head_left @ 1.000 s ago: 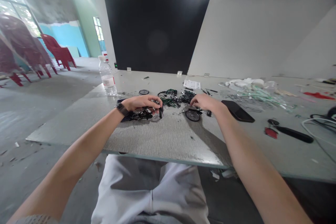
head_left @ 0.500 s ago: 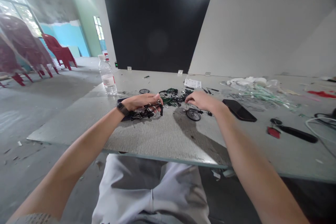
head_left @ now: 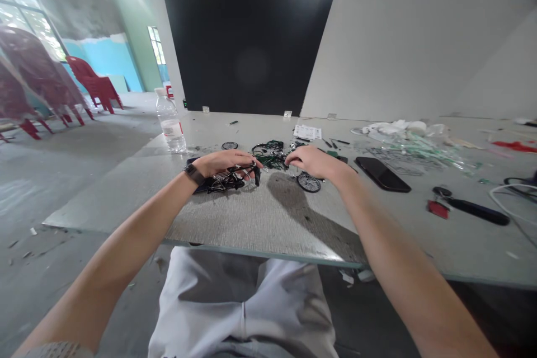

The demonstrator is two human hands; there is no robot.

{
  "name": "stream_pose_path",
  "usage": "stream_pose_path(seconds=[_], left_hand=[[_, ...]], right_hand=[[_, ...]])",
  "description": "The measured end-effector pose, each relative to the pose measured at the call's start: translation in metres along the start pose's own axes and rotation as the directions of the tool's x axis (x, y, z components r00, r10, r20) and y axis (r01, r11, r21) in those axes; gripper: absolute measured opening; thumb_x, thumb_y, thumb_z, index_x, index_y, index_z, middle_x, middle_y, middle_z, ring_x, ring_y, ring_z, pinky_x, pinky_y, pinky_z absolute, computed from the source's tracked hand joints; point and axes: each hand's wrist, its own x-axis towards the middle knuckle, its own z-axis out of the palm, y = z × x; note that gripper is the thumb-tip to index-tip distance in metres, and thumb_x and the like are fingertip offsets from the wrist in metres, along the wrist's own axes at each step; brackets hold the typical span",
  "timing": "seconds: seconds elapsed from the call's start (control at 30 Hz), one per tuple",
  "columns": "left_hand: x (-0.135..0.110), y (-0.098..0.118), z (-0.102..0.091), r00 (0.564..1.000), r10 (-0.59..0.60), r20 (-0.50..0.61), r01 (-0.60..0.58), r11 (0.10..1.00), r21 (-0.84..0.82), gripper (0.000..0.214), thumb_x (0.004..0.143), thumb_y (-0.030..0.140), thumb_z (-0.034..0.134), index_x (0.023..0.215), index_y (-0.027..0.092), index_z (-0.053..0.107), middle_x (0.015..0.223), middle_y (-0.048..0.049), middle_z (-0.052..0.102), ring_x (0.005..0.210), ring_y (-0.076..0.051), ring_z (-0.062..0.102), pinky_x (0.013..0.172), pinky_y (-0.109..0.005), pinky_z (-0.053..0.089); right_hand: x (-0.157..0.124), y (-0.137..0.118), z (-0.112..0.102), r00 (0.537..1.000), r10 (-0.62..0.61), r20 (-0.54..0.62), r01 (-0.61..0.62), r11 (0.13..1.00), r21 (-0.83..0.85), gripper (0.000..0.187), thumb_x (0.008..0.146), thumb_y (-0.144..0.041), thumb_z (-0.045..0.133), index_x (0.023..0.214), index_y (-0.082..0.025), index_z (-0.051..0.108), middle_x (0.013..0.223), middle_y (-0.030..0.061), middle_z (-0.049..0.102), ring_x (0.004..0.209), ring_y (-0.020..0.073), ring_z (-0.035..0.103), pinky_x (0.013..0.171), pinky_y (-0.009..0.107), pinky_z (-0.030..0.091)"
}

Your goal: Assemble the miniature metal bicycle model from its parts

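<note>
My left hand (head_left: 222, 163) grips a small black model bicycle (head_left: 230, 180) lying on the grey table, its fingers curled over the frame. A dark flat object (head_left: 193, 161) shows partly under my wrist, mostly hidden. My right hand (head_left: 314, 161) hangs just above a tangle of green and black wire parts (head_left: 271, 158), with its fingertips at the tangle's right end. Below that hand rests a small spoked wheel (head_left: 309, 182). A loose black tyre (head_left: 229, 145) lies beyond my left hand.
A black phone (head_left: 381, 174) lies to the right of my right hand. Farther right are crumpled plastic packaging (head_left: 403, 140), a black-handled tool (head_left: 476, 212) and a white cable (head_left: 509, 204). A water bottle (head_left: 170, 123) stands at the far left. A paper sheet (head_left: 307, 132) lies beyond the parts.
My right hand has moved left, from above the spoked wheel to the wire parts. My left hand stays on the model bicycle. The view has shifted slightly.
</note>
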Motion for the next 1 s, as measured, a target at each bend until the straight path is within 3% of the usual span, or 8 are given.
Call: stream_pose_path(seconds=[0.2,0.47,0.6,0.77,0.87,1.0], left_hand=[[0.000,-0.002,-0.001,0.999,-0.019,-0.039,0.019,1.000,-0.004,0.043,0.094,0.043,0.060,0.133,0.025,0.062,0.101,-0.0076,0.076,0.095,-0.021,0.069,0.084,-0.032,0.047],[-0.004,0.003,0.004,1.000,-0.022,-0.009,0.022,1.000,-0.001,0.042,0.092,0.048,0.061,0.125,0.024,0.067,0.103,-0.0076,0.076,0.094,-0.022,0.071,0.086,-0.034,0.049],[-0.002,0.003,0.007,0.990,-0.029,-0.135,0.030,1.000,0.007,0.042,0.087,0.049,0.067,0.120,0.023,0.072,0.096,-0.0097,0.076,0.089,-0.022,0.070,0.070,-0.029,0.048],[0.003,-0.002,0.008,0.958,-0.079,-0.276,0.071,0.997,-0.038,0.046,0.085,0.057,0.066,0.113,0.021,0.074,0.096,-0.0114,0.075,0.081,-0.020,0.068,0.049,-0.023,0.033],[0.007,-0.006,0.010,0.936,-0.094,-0.340,0.073,0.995,-0.073,0.046,0.082,0.058,0.069,0.108,0.020,0.074,0.098,-0.0118,0.074,0.080,-0.020,0.069,0.046,-0.021,0.029],[0.012,-0.012,0.012,0.899,-0.078,-0.432,0.072,0.997,-0.032,0.040,0.082,0.054,0.071,0.101,0.019,0.073,0.096,-0.0093,0.070,0.073,-0.016,0.066,0.049,-0.021,0.037]], right_hand=[[-0.001,-0.006,-0.001,1.000,-0.024,-0.008,0.025,1.000,0.007,0.035,0.098,-0.023,0.046,0.117,-0.021,0.074,0.127,0.0097,0.070,0.106,0.0244,0.067,0.093,0.037,0.052],[-0.002,-0.011,0.000,0.993,-0.104,-0.056,0.107,0.993,0.046,0.035,0.096,-0.024,0.047,0.112,-0.018,0.077,0.121,0.0133,0.072,0.105,0.0273,0.066,0.088,0.040,0.051],[0.000,-0.010,0.004,0.979,-0.178,-0.099,0.184,0.981,0.063,0.036,0.097,-0.027,0.045,0.112,-0.021,0.077,0.119,0.0129,0.072,0.102,0.0272,0.066,0.087,0.042,0.051],[0.005,-0.015,0.012,0.958,-0.221,-0.181,0.246,0.961,0.127,0.038,0.098,-0.029,0.043,0.112,-0.020,0.076,0.115,0.0125,0.072,0.100,0.0260,0.065,0.086,0.041,0.049],[0.007,-0.023,0.018,0.946,-0.238,-0.220,0.283,0.938,0.201,0.036,0.099,-0.030,0.045,0.115,-0.021,0.075,0.117,0.0123,0.071,0.101,0.0256,0.065,0.086,0.041,0.049],[0.007,-0.031,0.023,0.925,-0.270,-0.266,0.340,0.903,0.265,0.033,0.098,-0.028,0.047,0.115,-0.022,0.075,0.118,0.0114,0.072,0.104,0.0264,0.065,0.088,0.042,0.048]])
